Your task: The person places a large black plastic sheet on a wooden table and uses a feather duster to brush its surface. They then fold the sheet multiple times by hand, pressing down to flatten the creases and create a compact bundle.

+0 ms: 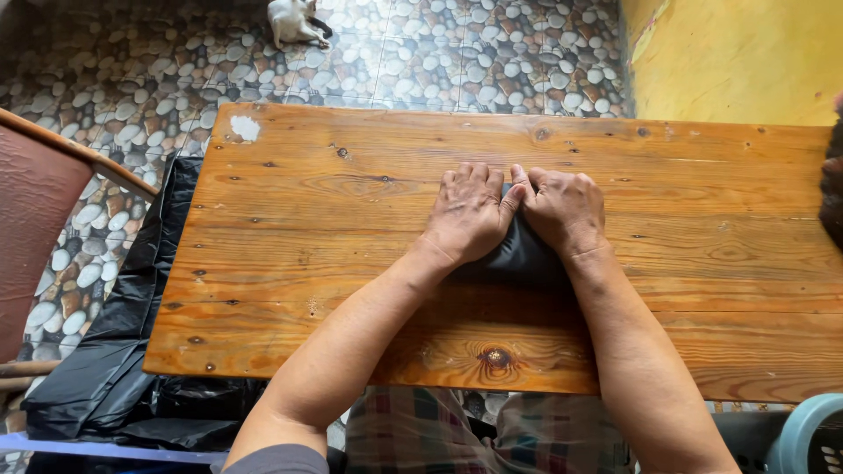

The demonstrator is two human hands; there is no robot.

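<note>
Black plastic bag, folded small, lies mid-table with its long side running across the person. Both hands press flat on its far edge, thumbs touching: left hand and right hand equally near. Around it is bare wooden table; more black bags are stacked on the floor to the left.

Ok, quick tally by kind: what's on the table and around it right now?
Hands on the table: 2, left hand and right hand
Folded black plastic piece under the hands: 1
Black plastic sheet pile on the floor: 1
Chair: 1
Small white animal: 1
Total: 6
</note>
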